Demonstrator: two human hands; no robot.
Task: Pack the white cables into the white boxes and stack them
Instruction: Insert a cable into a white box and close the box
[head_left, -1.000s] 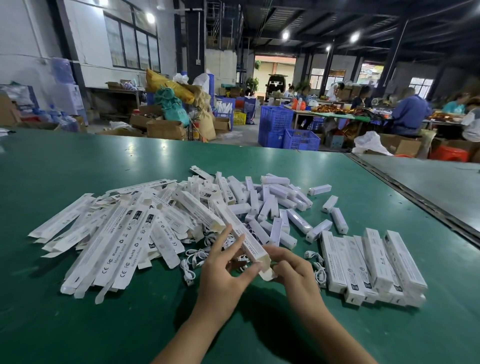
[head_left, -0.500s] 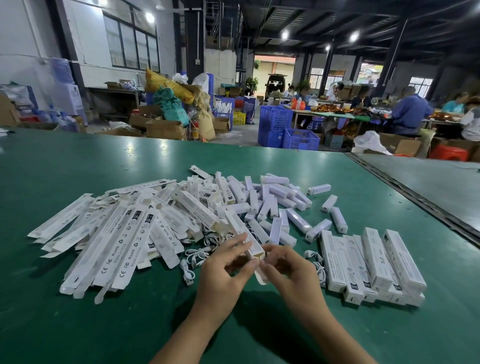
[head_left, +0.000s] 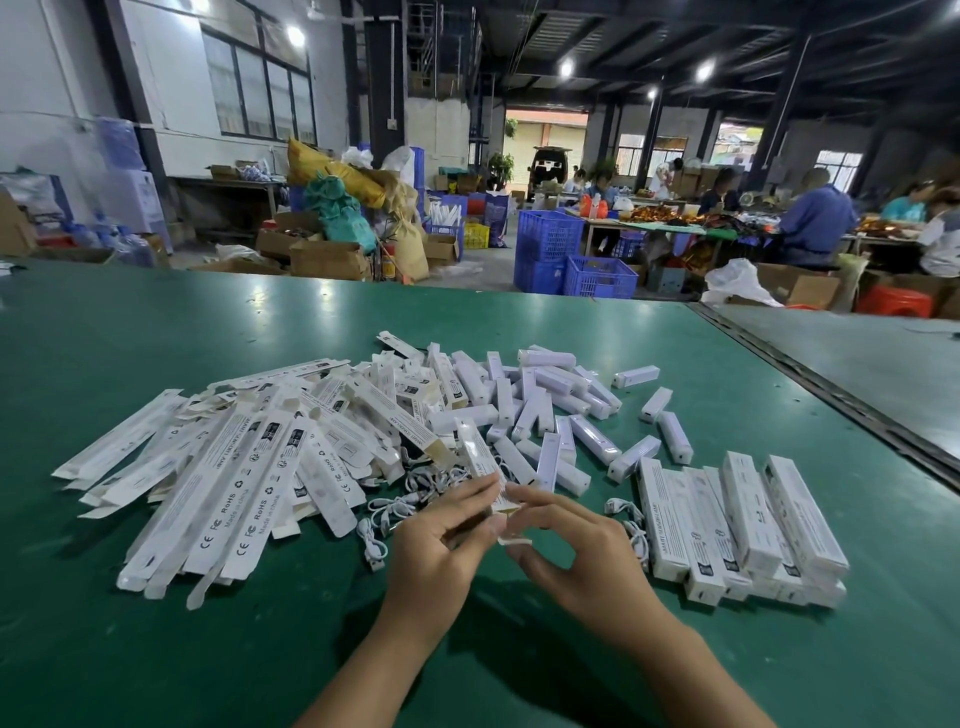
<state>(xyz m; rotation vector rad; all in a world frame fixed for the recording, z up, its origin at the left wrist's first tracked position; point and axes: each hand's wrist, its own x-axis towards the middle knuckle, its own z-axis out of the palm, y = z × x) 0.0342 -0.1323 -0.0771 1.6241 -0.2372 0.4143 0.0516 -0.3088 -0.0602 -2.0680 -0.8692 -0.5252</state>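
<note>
My left hand and my right hand both hold the near end of one long white box, which points away from me over the table. My right fingers pinch its open end flap. Coiled white cables lie on the green table just beyond my left hand, and a few more cables lie right of my right hand. A stack of closed white boxes sits to the right. Several flat unfolded boxes are piled on the left.
Small white bar-shaped units are scattered across the middle of the green table. A dark seam separates this table from another at right. Blue crates, cartons and seated workers fill the background.
The box has been drawn nearer and steeper between my hands. My right fingers have moved onto its near end flap, and my left fingers have curled closer around the box.
</note>
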